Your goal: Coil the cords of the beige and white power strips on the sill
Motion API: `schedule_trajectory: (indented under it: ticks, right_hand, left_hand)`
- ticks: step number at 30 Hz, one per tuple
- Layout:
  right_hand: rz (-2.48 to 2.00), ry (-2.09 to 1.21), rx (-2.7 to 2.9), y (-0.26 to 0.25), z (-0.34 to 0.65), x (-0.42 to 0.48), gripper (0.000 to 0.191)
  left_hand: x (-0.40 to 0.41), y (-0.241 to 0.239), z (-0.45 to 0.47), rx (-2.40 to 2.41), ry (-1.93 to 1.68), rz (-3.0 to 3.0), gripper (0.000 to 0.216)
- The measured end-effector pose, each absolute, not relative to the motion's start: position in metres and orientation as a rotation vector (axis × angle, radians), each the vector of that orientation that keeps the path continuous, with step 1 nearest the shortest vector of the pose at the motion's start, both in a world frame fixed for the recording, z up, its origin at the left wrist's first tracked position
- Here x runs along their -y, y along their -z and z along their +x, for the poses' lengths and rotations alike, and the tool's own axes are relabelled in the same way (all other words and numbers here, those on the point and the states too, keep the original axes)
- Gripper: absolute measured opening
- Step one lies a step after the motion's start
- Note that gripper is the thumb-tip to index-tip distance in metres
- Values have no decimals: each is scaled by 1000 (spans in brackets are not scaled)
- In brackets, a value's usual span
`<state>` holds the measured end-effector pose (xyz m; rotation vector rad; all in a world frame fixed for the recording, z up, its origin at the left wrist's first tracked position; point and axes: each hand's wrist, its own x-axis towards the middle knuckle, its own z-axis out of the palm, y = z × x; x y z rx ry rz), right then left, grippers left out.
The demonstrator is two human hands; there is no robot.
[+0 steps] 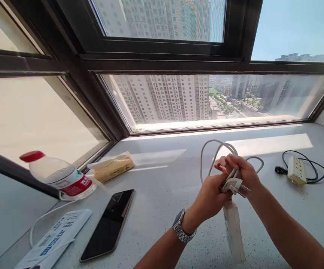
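A looped white power cord is bunched between my two hands above the sill. My left hand, with a metal watch at its wrist, is closed round the lower part of the bundle, near the white plug. Higher up, my right hand pinches the gathered cord with its fingers. Loops of cord stick out above and to both sides of the hands. Below them hangs a white power strip, its upper end partly hidden by my left hand.
On the left are a red-capped plastic bottle, a yellow tissue pack, a black phone and a white printed box with a thin white cable. At the right lies a small yellowish socket block with black cord. Windows rise behind.
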<state>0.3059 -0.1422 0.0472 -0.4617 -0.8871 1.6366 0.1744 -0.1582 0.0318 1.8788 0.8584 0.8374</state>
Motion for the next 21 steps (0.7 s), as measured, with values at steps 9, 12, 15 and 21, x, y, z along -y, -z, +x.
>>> schedule_trajectory:
  ticks: [9,12,15,21]
  right_hand:
    - [-513,-1800,706,-65,331,142,27]
    - [-508,-1773,652,-72,350,139,18]
    - [-489,-1769,586,-75,365,136,16]
    - [-418,-1805,454,-64,356,127,25]
  left_hand:
    - [163,-32,176,-655,-837,1901,8]
    - [162,-33,173,-650,-848,2184,20]
    - [161,-34,172,-615,-828,2272,30]
    - [164,-41,170,-656,-720,2023,16]
